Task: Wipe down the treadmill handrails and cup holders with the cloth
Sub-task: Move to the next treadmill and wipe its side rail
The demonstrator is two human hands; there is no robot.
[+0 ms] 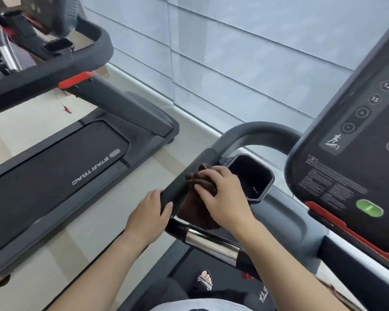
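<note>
A black padded handrail [175, 195] runs diagonally across the middle of the head view, curving up into a grey bar [252, 131] near the console. My left hand [147, 217] grips the handrail from its left side. A dark brown cloth [194, 182] is draped over the rail just past it, and my right hand [220, 196] presses down on the cloth. A square black cup holder [265, 173] sits right beside my right hand. A chrome grip section [211, 244] lies lower on the bar.
The treadmill console [350, 171] with round buttons and a green button [369, 208] fills the right side. A second Star Trac treadmill [76, 158] stands to the left across a strip of floor. A window wall [234, 52] is ahead. My sandalled foot [204, 279] is on the belt.
</note>
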